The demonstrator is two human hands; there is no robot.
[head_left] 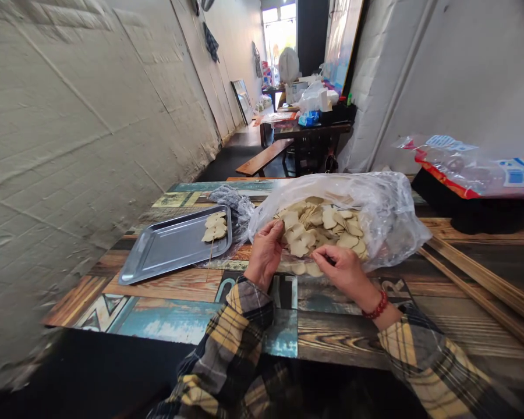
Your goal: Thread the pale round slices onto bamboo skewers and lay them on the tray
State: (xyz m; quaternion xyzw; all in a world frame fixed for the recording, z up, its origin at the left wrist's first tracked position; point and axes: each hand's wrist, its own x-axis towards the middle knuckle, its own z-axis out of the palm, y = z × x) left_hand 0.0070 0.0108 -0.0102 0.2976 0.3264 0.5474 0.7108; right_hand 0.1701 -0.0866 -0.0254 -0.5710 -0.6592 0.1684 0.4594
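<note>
A clear plastic bag (pixel 390 224) lies open on the table, full of thin, flat beige slices (pixel 328 218) with wavy, flower-like edges. My left hand (pixel 264 253) is closed at the bag's left side, its thumb and fingers pinched at the edge of a beige slice. Just right of it, my right hand (pixel 340 267) is also closed, thumb against forefinger, in front of the bag's mouth; whatever it pinches is too small to make out. On a metal tray (pixel 170 241) to the left, several beige slices (pixel 215 227) sit on a thin skewer (pixel 211 251) that sticks out over the near rim.
A bundle of long bamboo skewers (pixel 484 279) lies at the right. Behind it stands a black container (pixel 445 201) under red-edged plastic packaging (pixel 475 171). Crumpled plastic (pixel 233 201) lies behind the tray. A wall is on the left; a bench (pixel 266 157) and a cluttered table are beyond.
</note>
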